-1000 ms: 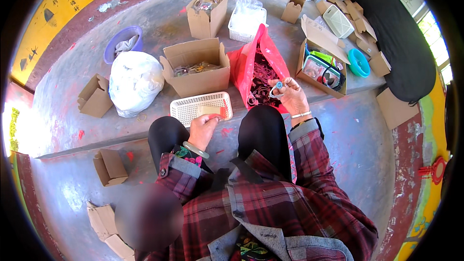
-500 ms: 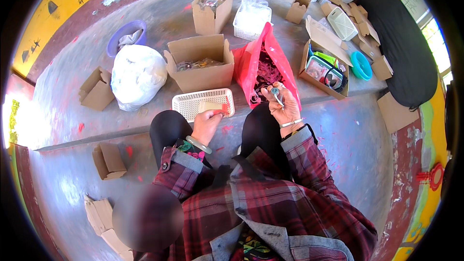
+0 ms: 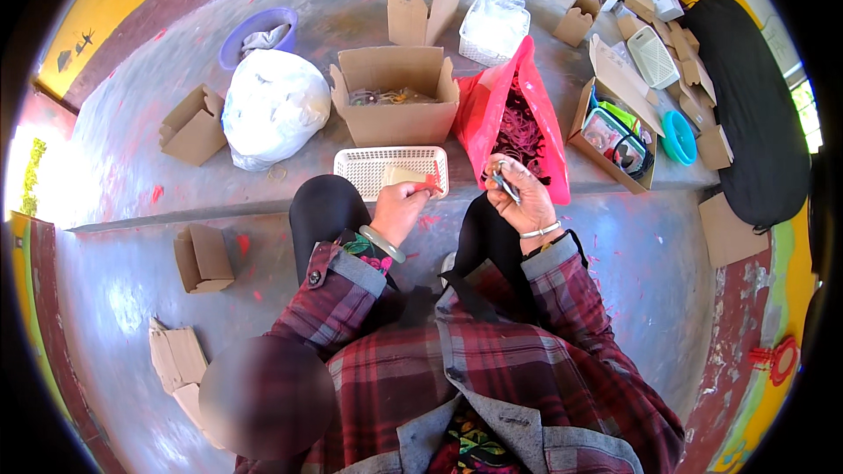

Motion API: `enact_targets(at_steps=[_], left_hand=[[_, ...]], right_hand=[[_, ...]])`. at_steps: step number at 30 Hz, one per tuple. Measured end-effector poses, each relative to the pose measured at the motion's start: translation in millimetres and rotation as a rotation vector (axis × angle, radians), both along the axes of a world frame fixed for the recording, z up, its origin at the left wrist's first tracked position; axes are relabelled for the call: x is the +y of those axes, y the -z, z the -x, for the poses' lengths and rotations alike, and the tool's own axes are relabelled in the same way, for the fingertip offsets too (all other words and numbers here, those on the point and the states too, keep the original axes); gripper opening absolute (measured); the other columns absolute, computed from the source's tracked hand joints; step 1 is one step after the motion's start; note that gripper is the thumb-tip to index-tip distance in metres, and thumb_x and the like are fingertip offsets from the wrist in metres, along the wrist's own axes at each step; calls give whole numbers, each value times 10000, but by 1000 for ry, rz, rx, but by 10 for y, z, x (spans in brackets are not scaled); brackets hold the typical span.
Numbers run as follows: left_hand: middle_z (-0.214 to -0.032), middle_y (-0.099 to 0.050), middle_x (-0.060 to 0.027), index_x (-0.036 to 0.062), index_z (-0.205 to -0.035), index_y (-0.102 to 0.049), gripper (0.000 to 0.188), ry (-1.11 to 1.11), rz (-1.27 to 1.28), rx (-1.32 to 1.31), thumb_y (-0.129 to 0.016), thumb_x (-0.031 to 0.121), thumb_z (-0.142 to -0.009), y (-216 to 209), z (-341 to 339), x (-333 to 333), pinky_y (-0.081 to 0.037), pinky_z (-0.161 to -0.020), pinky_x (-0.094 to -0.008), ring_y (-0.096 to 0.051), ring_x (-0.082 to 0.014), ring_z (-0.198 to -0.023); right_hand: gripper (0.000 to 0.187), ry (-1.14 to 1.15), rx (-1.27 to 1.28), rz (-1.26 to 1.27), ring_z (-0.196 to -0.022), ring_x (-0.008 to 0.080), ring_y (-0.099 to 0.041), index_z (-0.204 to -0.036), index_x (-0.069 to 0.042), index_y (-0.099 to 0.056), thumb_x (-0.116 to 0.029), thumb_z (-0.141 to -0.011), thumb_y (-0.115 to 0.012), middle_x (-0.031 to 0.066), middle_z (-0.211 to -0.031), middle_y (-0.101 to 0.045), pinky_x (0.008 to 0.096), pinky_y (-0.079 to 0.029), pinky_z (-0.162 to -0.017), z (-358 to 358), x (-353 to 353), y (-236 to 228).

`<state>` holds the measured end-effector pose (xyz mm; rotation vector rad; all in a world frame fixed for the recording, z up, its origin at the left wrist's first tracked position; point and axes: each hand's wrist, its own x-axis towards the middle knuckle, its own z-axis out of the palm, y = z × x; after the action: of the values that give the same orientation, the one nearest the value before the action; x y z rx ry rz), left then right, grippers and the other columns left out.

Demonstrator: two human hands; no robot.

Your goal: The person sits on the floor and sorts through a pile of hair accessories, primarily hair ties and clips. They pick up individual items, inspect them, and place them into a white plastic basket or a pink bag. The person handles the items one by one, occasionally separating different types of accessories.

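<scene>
The left hand (image 3: 399, 211), near the middle of the frame, is closed, with thumb and fingertips pinched on a red strip (image 3: 429, 184). A pale flat piece (image 3: 402, 175) shows just past those fingers, over a low white basket (image 3: 353, 168); whether it is joined to the strip cannot be told. The right hand (image 3: 524, 197), a little right of centre, has its fingers curled and grips a small blue and silvery piece (image 3: 503, 181); its exact shape is too small to make out. The 2 hands are apart, each in front of 1 bent knee.

Behind the right hand, a red bag (image 3: 479, 105) stands open, with dark pink strands (image 3: 518, 136) inside. To its left, above the basket in the frame, is an open cardboard box (image 3: 397, 127) holding clear packets (image 3: 391, 96).

At the upper left, a full white plastic bag (image 3: 275, 110) sits in front of a purple basin (image 3: 230, 46), with a small open box (image 3: 195, 127) beside it. At the upper right, a box of mixed items (image 3: 606, 156) stands next to a turquoise basin (image 3: 678, 137), and a long black bag (image 3: 751, 105) lies along the edge.
</scene>
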<state>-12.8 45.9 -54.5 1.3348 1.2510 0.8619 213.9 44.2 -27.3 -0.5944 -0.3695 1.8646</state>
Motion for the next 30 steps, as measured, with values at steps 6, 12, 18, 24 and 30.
enact_targets(at_steps=[6, 12, 18, 24, 30], left_hand=[[-756, -663, -114, -22, -918, -659, 196, 6, 2, 36, -560, 112, -817, -102, -6, -8, -453, -643, -258, -577, -105, -689], [-774, -664, -115, -20, -931, -656, 198, 1, 40, 14, -563, 113, -817, -83, -10, -9, -454, -641, -258, -574, -101, -690], [-774, -664, -110, -20, -935, -659, 202, -17, 59, -28, -566, 113, -814, 6, -9, -10, -458, -642, -266, -580, -110, -693], [-740, -658, -100, 1, -928, -669, 192, 24, 16, -34, -565, 111, -810, 38, -1, -8, -457, -610, -264, -579, -111, -657], [-697, -629, -42, -27, -910, -659, 193, 88, 146, 88, -587, 106, -792, 6, -23, 1, -437, -576, -221, -514, -58, -621]], right_hand=[[273, -213, 37, 100, -732, 154, -540, -1115, 6, -504, -116, -874, -538, 126, -952, -557, 205, -435, -528, 179, -64, 10], [336, -260, -235, 1, -779, 161, -589, -1139, -11, -497, -47, -819, -596, 109, -963, -586, 199, -457, -590, 303, -129, -37], [284, -297, -497, -50, -853, 198, -633, -1130, -9, -503, -46, -851, -540, 111, -984, -611, 202, -468, -590, 329, -168, -186], [224, -248, -760, -174, -766, 190, -657, -1076, 10, -556, -60, -867, -512, 113, -906, -638, 190, -442, -505, 308, -188, -170], [179, -172, -1027, -341, -613, 109, -614, -979, 14, -634, -42, -830, -552, 77, -827, -649, 173, -436, -495, 446, -194, -224]])
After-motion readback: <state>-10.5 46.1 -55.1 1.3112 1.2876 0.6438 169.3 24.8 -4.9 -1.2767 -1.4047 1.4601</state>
